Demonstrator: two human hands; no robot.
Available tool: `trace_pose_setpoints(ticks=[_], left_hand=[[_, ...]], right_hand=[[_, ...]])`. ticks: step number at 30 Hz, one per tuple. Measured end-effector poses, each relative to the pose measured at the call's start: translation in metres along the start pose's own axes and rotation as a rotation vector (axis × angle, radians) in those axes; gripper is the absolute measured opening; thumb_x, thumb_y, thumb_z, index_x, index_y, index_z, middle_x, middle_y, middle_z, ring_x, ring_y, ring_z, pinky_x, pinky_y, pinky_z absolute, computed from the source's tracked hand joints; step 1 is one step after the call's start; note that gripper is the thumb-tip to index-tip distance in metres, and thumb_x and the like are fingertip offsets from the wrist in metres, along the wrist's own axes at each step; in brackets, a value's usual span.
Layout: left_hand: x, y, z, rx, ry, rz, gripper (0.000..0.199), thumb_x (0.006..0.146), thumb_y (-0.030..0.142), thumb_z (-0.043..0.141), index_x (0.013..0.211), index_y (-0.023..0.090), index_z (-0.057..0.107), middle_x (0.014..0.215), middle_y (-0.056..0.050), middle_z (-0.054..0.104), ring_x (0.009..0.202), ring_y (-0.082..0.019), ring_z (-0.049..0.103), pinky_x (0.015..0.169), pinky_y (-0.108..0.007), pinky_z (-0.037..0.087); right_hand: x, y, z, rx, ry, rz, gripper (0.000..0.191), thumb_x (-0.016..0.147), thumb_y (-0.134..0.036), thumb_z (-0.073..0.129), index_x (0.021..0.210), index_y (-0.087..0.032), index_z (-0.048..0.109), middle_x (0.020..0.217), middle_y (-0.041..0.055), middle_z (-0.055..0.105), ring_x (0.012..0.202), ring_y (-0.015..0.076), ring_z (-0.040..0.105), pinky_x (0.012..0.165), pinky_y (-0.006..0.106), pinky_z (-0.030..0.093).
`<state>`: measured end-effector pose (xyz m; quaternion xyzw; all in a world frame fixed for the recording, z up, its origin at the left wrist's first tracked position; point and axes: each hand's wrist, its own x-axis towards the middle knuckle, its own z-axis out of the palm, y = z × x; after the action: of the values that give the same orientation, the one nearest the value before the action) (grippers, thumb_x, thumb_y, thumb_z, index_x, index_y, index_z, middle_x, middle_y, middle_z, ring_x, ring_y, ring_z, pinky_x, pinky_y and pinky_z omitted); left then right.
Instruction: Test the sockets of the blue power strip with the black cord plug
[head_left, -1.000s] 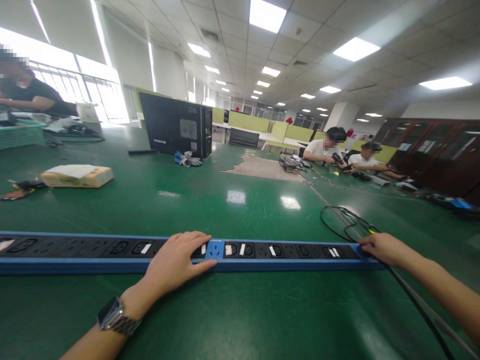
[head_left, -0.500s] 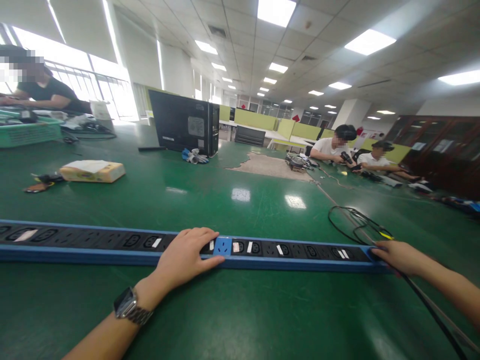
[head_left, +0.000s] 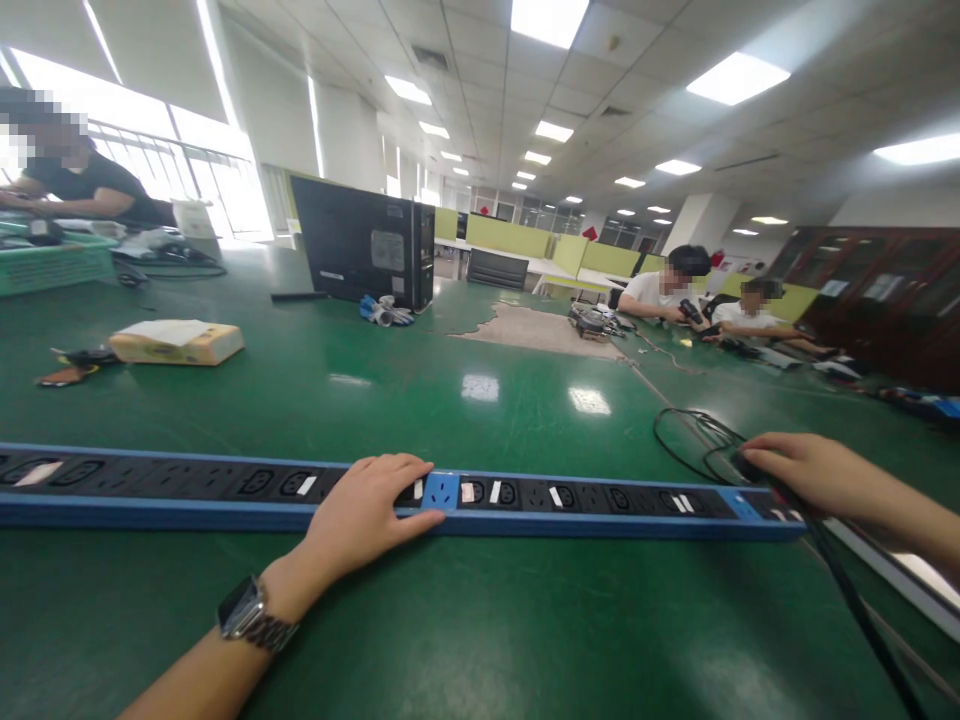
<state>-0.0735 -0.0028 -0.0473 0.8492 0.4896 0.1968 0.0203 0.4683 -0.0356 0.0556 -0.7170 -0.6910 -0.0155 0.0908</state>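
A long blue power strip (head_left: 600,525) with black sockets and small white labels lies across the green table. My left hand (head_left: 367,505) straddles its middle, thumb on the near edge and fingers over the far edge, closed on it beside a blue socket. At the strip's right end, just above its surface, my right hand (head_left: 806,470) pinches the dark end of a black cable (head_left: 855,590). The cable runs from under that hand to the lower right. Fingers hide most of the dark end, so its shape is unclear.
Beyond the strip stand a tissue pack (head_left: 178,342), a black computer case (head_left: 360,245) and gloves (head_left: 386,311). Looped cable (head_left: 686,445) lies behind my right hand. A green basket (head_left: 56,265) is at far left. Other people sit at the left and right.
My right hand has risen slightly off the strip's right end with the black cable, uncovering the end sockets. My left hand stays on the strip.
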Motion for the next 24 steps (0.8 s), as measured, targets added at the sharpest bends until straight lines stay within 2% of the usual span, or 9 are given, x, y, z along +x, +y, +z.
trace_pose_setpoints(ticks=[3,6,10,12,15,19,22,24], left_hand=[[0.000,0.000,0.001,0.005,0.004,0.002,0.062,0.078,0.066,0.050,0.120,0.022,0.062,0.123,-0.009,0.064,0.113,-0.028,0.058,0.099,-0.046,0.042],[0.000,0.000,0.001,0.009,-0.001,-0.003,0.062,0.078,0.066,0.050,0.120,0.021,0.061,0.123,-0.009,0.064,0.113,-0.028,0.057,0.099,-0.045,0.042],[0.000,-0.002,0.001,-0.008,0.013,0.006,0.061,0.078,0.066,0.051,0.119,0.022,0.062,0.122,-0.009,0.065,0.111,-0.028,0.058,0.098,-0.045,0.043],[0.000,-0.002,0.001,-0.015,0.018,0.008,0.061,0.078,0.066,0.051,0.119,0.023,0.063,0.122,-0.009,0.065,0.111,-0.028,0.058,0.097,-0.045,0.043],[0.000,-0.001,0.000,-0.010,0.011,0.004,0.061,0.077,0.066,0.052,0.119,0.023,0.063,0.121,-0.009,0.065,0.111,-0.029,0.059,0.098,-0.045,0.043],[0.000,-0.001,0.000,-0.020,0.027,0.002,0.061,0.077,0.066,0.053,0.119,0.023,0.063,0.120,-0.009,0.066,0.110,-0.029,0.059,0.099,-0.046,0.043],[0.000,-0.001,0.001,-0.025,0.034,0.006,0.061,0.077,0.066,0.052,0.119,0.024,0.063,0.121,-0.008,0.066,0.111,-0.028,0.059,0.099,-0.046,0.043],[0.000,-0.002,0.001,-0.025,0.032,0.006,0.061,0.077,0.066,0.052,0.119,0.024,0.063,0.121,-0.008,0.065,0.111,-0.028,0.058,0.099,-0.046,0.043]], right_hand=[[-0.002,-0.034,0.020,0.021,-0.124,0.066,0.039,0.082,-0.044,0.042,0.085,-0.022,0.074,0.093,0.0063,0.074,0.085,0.0255,0.068,0.074,0.033,0.051],[0.001,-0.043,0.036,0.029,-0.152,0.066,0.038,0.082,-0.047,0.043,0.081,-0.023,0.073,0.089,0.0035,0.074,0.084,0.0238,0.067,0.072,0.031,0.050],[0.005,-0.040,0.040,0.066,-0.175,0.073,0.040,0.082,-0.050,0.043,0.079,-0.022,0.071,0.086,0.0032,0.074,0.081,0.0223,0.068,0.069,0.028,0.049],[0.005,-0.046,0.039,0.100,-0.221,0.074,0.041,0.084,-0.049,0.040,0.081,-0.022,0.070,0.081,0.0032,0.074,0.075,0.0210,0.067,0.064,0.027,0.049],[0.004,-0.069,0.044,0.147,-0.300,0.037,0.040,0.086,-0.047,0.038,0.082,-0.021,0.068,0.073,0.0022,0.072,0.065,0.0187,0.066,0.057,0.026,0.046],[0.003,-0.101,0.056,0.108,-0.245,0.003,0.033,0.083,-0.042,0.043,0.082,-0.020,0.068,0.078,0.0032,0.072,0.069,0.0187,0.066,0.060,0.025,0.045],[0.005,-0.102,0.060,0.084,-0.234,0.010,0.033,0.082,-0.042,0.043,0.082,-0.020,0.067,0.081,0.0045,0.072,0.074,0.0198,0.066,0.063,0.026,0.046],[0.007,-0.087,0.058,0.068,-0.228,0.018,0.033,0.082,-0.043,0.042,0.082,-0.021,0.066,0.081,0.0040,0.072,0.076,0.0202,0.066,0.065,0.027,0.046]])
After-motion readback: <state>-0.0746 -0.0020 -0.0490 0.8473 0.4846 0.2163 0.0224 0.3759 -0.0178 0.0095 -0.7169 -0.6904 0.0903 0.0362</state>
